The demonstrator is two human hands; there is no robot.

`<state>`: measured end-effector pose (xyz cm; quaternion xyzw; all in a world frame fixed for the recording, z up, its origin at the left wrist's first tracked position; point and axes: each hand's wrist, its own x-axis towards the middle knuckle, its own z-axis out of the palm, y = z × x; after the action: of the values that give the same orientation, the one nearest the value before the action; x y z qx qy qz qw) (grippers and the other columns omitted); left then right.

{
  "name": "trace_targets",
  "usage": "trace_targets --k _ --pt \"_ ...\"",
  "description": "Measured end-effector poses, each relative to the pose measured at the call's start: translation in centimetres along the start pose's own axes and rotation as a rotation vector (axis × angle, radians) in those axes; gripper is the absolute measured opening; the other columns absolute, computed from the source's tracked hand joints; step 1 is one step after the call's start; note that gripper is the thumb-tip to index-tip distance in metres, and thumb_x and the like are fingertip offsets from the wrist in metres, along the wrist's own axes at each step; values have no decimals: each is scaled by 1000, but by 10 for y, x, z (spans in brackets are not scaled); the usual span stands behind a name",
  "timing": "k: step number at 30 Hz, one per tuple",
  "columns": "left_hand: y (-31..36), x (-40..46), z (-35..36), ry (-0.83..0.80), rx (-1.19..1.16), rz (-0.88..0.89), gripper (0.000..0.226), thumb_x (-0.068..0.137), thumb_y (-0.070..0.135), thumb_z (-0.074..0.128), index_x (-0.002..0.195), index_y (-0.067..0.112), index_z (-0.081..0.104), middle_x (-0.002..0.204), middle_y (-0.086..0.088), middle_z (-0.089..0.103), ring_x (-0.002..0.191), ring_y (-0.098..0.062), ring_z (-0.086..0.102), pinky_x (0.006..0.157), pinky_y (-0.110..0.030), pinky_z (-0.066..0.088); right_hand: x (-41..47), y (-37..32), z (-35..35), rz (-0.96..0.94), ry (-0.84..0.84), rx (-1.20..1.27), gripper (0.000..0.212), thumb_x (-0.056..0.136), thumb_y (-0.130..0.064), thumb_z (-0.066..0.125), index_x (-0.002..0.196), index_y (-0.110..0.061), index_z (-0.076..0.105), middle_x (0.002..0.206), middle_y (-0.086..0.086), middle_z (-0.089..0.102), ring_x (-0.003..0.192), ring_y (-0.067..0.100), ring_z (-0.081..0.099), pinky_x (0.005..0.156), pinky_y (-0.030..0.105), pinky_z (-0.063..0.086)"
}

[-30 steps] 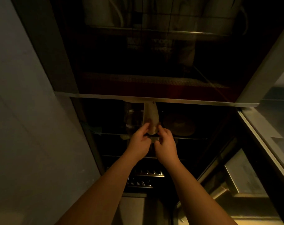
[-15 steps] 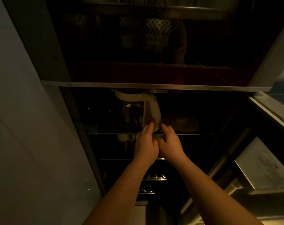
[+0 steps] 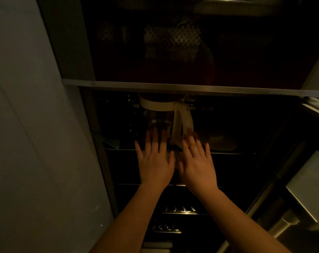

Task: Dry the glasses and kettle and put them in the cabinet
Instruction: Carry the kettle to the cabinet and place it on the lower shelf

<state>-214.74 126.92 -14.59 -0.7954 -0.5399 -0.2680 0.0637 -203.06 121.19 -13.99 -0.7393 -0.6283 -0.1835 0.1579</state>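
Observation:
A glass kettle [image 3: 160, 119] with a cream rim and cream handle stands on a glass shelf [image 3: 233, 152] inside the dark cabinet. My left hand [image 3: 155, 161] is spread flat in front of the kettle's glass body, fingers straight and blurred. My right hand [image 3: 197, 161] is spread beside it, just below the handle, fingers straight too. Neither hand holds anything. Whether the fingertips touch the kettle is unclear. No drinking glasses are plainly visible in the dim light.
A pale round dish [image 3: 220, 141] lies on the same shelf to the right of the kettle. Lower racks [image 3: 178, 209] hold metal items. A metal shelf edge [image 3: 173, 86] runs above. A grey wall [image 3: 27, 125] is left; an open cabinet door [image 3: 308, 189] is right.
Both hands let go of the kettle's handle and base and opened with fingers spread, drawing back slightly. The kettle stays on the shelf. The camera view tilted down a little.

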Motion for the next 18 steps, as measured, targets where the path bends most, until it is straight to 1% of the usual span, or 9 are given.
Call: trace_targets --k 2,5,6,8,11,12,13,15,18 --pt "-2 2 3 -9 1 11 66 92 53 14 153 28 6 161 -5 5 149 -25 1 116 -57 -6 2 0 -1 18 -16 -14 65 86 -32 60 143 -12 38 150 12 36 137 29 37 112 47 17" --pt "1 6 4 -13 11 22 64 93 53 12 151 30 -3 161 -4 -1 148 -24 -6 115 -57 -10 8 3 -7 31 -46 19 59 93 -35 46 147 -14 31 153 10 31 140 26 30 116 45 11" --pt "2 6 4 -14 9 23 64 93 53 10 151 31 -3 161 -3 -2 148 -24 -7 114 -57 -12 9 4 -10 35 -56 35 57 95 -36 41 147 -15 30 154 8 29 140 25 29 116 44 12" --pt "5 7 3 -13 -1 21 63 92 53 7 152 32 1 160 0 -4 148 -23 -9 114 -58 -13 10 8 -15 30 -56 56 55 95 -37 37 146 -19 28 156 4 22 137 22 31 114 44 17" --pt "5 6 5 -33 -5 18 63 93 54 5 151 33 -4 157 4 -11 148 -22 -12 113 -59 -15 13 13 -19 44 -91 51 55 96 -40 32 147 -23 24 160 0 6 133 21 30 112 45 20" --pt "5 6 5 -39 -1 16 63 93 54 4 151 33 -4 158 4 -9 148 -22 -12 113 -59 -15 14 15 -19 56 -109 40 53 96 -41 31 146 -23 26 159 1 9 132 22 32 112 46 20" --pt "5 6 5 -45 3 16 62 93 54 4 151 33 -5 160 4 -6 148 -23 -12 113 -59 -15 16 16 -19 66 -119 26 50 96 -41 31 143 -23 32 156 2 19 130 22 35 111 46 21" --pt "7 6 3 -57 -3 18 60 96 54 9 151 34 -4 161 4 -4 148 -22 -12 113 -58 -16 17 17 -18 91 -134 -1 43 97 -42 30 133 -22 43 143 2 39 126 23 40 110 47 22" --pt "9 6 -2 -76 -25 27 61 97 54 14 152 34 -3 161 4 0 148 -21 -9 113 -56 -17 17 19 -21 117 -153 -9 38 98 -41 31 128 -22 46 132 2 48 123 24 43 109 46 24"
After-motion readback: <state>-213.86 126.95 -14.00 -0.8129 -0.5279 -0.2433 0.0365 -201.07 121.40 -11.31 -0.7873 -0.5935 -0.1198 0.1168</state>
